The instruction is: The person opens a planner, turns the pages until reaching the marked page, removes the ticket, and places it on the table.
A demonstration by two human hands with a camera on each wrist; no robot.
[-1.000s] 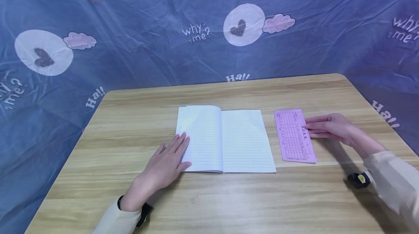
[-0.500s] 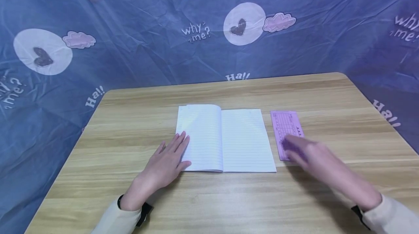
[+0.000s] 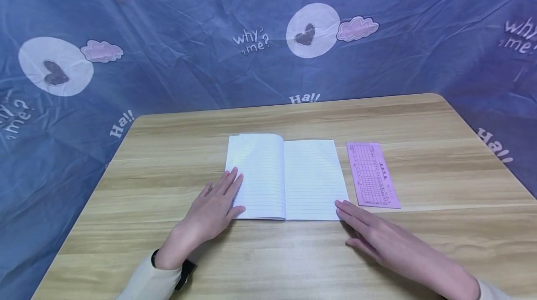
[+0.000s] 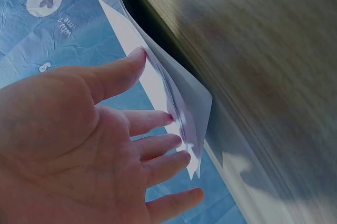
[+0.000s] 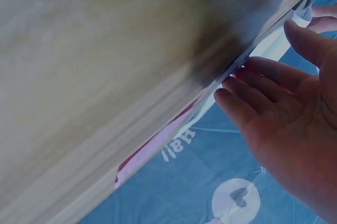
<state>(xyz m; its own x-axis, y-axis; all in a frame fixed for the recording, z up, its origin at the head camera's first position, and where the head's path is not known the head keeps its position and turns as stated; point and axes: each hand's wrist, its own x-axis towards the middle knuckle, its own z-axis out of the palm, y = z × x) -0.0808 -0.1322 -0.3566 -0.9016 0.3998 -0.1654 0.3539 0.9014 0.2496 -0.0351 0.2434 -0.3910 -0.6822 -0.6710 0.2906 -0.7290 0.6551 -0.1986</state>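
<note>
A lined notebook (image 3: 314,179) lies spread open in the middle of the table, its left pages arching up toward the spine. My left hand (image 3: 211,209) rests with straight, spread fingers on the left page's outer edge. In the left wrist view, the fingertips of the left hand (image 4: 105,134) touch the page edges (image 4: 158,77). My right hand (image 3: 377,237) has its fingertips at the right page's lower corner, fingers extended. To the right of the notebook lies a pink printed form slip (image 3: 373,175), apart from both hands. In the right wrist view the right hand (image 5: 284,98) shows straight fingers.
The wooden table (image 3: 168,151) reaches back to a blue printed cloth (image 3: 189,57) that hangs behind it and along both sides. A black wrist strap (image 3: 184,274) sits at the left cuff.
My right hand has left the pink slip and moved left and nearer to the notebook's lower right corner. The slip shifted slightly left. The left hand has stayed put.
</note>
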